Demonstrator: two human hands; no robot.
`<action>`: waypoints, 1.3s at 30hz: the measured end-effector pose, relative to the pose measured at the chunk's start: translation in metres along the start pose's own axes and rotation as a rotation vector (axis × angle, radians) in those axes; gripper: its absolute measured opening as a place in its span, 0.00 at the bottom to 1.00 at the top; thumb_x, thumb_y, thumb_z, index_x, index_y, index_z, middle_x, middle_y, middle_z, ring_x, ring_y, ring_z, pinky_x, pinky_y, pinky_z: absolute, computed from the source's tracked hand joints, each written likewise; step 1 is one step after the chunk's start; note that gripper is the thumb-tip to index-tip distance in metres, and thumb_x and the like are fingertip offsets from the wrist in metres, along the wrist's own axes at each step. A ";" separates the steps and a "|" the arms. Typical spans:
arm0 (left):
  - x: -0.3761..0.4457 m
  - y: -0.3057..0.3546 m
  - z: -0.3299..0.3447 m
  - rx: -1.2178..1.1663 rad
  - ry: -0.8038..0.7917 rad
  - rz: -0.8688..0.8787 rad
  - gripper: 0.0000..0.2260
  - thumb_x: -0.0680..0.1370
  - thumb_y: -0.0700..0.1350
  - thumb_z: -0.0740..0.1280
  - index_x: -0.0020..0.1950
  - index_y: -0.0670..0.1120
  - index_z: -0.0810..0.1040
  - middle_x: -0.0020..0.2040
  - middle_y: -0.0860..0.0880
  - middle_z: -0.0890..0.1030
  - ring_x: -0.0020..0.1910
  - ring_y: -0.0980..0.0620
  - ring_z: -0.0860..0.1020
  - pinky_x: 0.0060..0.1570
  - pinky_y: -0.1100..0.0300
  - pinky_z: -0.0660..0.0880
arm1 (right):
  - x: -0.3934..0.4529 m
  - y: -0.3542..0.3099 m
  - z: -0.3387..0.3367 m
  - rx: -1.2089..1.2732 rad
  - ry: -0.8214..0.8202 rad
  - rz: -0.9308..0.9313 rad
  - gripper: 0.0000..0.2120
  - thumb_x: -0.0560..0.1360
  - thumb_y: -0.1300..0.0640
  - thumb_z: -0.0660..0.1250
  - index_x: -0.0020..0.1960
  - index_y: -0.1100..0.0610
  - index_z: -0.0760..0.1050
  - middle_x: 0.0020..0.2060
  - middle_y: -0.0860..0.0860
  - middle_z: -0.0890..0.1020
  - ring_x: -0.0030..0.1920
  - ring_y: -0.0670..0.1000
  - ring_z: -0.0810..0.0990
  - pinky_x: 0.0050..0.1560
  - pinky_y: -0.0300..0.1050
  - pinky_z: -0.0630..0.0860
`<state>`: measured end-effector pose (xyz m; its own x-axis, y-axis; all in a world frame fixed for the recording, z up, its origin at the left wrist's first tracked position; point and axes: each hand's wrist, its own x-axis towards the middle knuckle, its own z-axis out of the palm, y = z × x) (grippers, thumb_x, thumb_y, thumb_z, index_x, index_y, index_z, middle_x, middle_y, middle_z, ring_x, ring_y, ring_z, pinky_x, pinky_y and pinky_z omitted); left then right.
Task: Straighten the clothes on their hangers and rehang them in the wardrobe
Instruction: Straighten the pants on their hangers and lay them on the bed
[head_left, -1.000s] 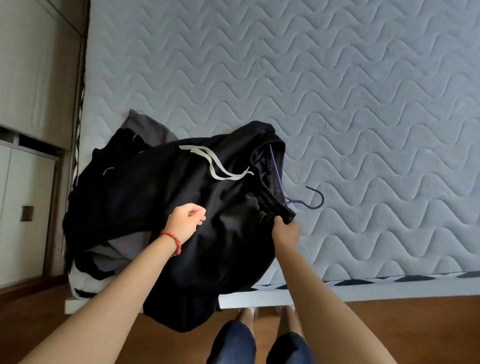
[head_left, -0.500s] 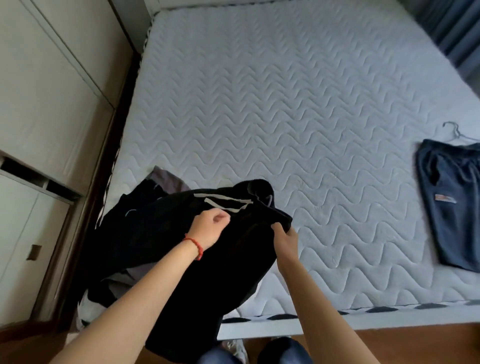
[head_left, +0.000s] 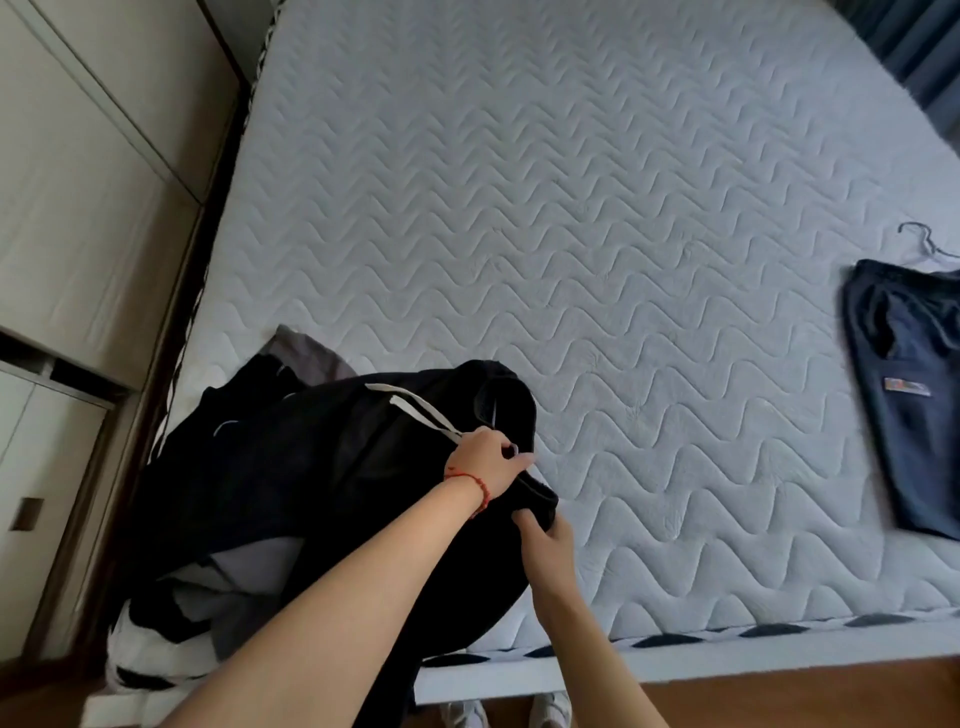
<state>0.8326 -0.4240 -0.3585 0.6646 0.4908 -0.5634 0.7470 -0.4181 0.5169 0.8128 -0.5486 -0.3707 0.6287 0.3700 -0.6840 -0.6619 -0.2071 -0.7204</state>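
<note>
The mattress (head_left: 597, 218) is pale grey-white, quilted in a wavy zigzag pattern, with a black-and-white chequered band along its near edge; the black trousers (head_left: 322, 483) at its near left corner carry an off-white drawstring (head_left: 415, 408), with a grey garment (head_left: 306, 351) showing beneath them. The navy trousers (head_left: 914, 405) at the right edge bear a small red, white and blue label; the wardrobe (head_left: 67, 208) is cream; the bracelet (head_left: 475, 480) is red; the floor (head_left: 805, 696) is reddish-brown wood.
</note>
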 end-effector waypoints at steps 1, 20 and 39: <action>0.001 0.003 0.004 0.009 0.005 -0.030 0.13 0.72 0.53 0.67 0.42 0.43 0.81 0.46 0.43 0.79 0.53 0.44 0.78 0.55 0.52 0.75 | 0.001 0.000 -0.002 -0.005 -0.008 0.000 0.08 0.75 0.65 0.59 0.49 0.60 0.76 0.35 0.52 0.80 0.36 0.48 0.78 0.34 0.37 0.75; -0.040 0.085 -0.057 -0.978 0.013 -0.074 0.14 0.77 0.32 0.60 0.31 0.39 0.74 0.17 0.51 0.76 0.19 0.58 0.76 0.26 0.71 0.76 | -0.005 -0.017 0.010 -0.272 0.080 -0.091 0.07 0.73 0.54 0.67 0.49 0.54 0.74 0.43 0.49 0.81 0.46 0.50 0.80 0.48 0.46 0.77; -0.133 0.160 -0.205 -0.152 0.509 0.794 0.10 0.75 0.34 0.61 0.51 0.39 0.81 0.52 0.43 0.83 0.54 0.48 0.79 0.55 0.67 0.68 | -0.132 -0.174 -0.066 -0.554 0.587 -0.680 0.07 0.75 0.53 0.66 0.48 0.56 0.77 0.36 0.54 0.80 0.45 0.58 0.80 0.41 0.46 0.69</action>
<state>0.8599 -0.3990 -0.0689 0.8621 0.3954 0.3171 0.0473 -0.6857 0.7264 0.8716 -0.6210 -0.1630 0.9944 0.0975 0.0417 0.0895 -0.5604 -0.8234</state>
